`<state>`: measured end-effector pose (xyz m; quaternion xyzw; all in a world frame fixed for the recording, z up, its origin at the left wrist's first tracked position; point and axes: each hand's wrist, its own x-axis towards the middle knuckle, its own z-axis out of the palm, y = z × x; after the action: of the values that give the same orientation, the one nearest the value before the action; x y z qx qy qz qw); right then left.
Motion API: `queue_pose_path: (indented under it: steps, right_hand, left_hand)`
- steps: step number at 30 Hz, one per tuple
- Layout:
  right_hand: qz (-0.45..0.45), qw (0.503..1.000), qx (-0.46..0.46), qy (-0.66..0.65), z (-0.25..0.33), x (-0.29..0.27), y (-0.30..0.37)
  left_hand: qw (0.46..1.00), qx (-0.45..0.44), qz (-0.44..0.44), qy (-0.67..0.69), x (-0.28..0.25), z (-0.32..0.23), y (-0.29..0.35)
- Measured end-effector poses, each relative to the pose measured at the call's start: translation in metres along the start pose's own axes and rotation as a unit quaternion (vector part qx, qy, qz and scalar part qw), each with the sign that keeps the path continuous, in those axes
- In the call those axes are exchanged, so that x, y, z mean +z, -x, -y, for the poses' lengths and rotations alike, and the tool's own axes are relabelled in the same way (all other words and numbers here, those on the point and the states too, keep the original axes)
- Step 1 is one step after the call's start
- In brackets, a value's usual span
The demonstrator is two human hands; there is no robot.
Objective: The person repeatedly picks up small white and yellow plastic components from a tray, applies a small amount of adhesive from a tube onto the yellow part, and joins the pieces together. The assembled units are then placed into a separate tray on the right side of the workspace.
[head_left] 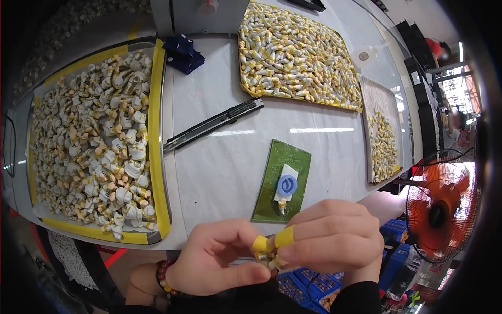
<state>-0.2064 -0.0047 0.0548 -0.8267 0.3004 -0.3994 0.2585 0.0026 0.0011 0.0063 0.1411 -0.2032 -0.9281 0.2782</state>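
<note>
1. My left hand (217, 256) and right hand (332, 238) meet at the near edge of the white table (219, 172), fingertips pinched together on a small white-and-yellow part (265, 257); yellow finger cots cover the tips, and the part is mostly hidden between them, so its shape is hard to make out.
2. Both hands are closed on that part, held just off the table's near rim, in front of a green mat (280, 180) that carries a white piece with a blue disc (286, 186).
3. To my left, a yellow-edged tray (157, 157) brims with loose white and cream parts; its far end fades into the dark rim of the view.
4. Two more trays of parts (295, 52) lie at the far side and to the right, the rightmost cut short by the table's edge.
5. A black utility knife (214, 124) lies on the bare middle stretch, the widest open room between the trays.
6. An orange fan (442, 212) stands beyond the table's right edge.
</note>
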Motion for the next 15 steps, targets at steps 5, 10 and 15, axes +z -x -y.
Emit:
queue_pose_path:
  steps: [5,10,15]
  right_hand:
    - [0.013,1.000,0.009,0.019,0.011,-0.003,0.001]
    - [0.057,0.997,0.004,0.051,0.023,-0.008,0.001]
    - [0.074,0.994,-0.025,0.076,0.024,-0.010,0.006]
  left_hand:
    - [0.984,0.119,-0.037,-0.130,0.002,0.008,0.002]
    - [0.957,0.166,-0.017,-0.235,-0.003,0.006,0.000]
    - [0.944,0.163,-0.010,-0.288,-0.004,0.004,0.000]
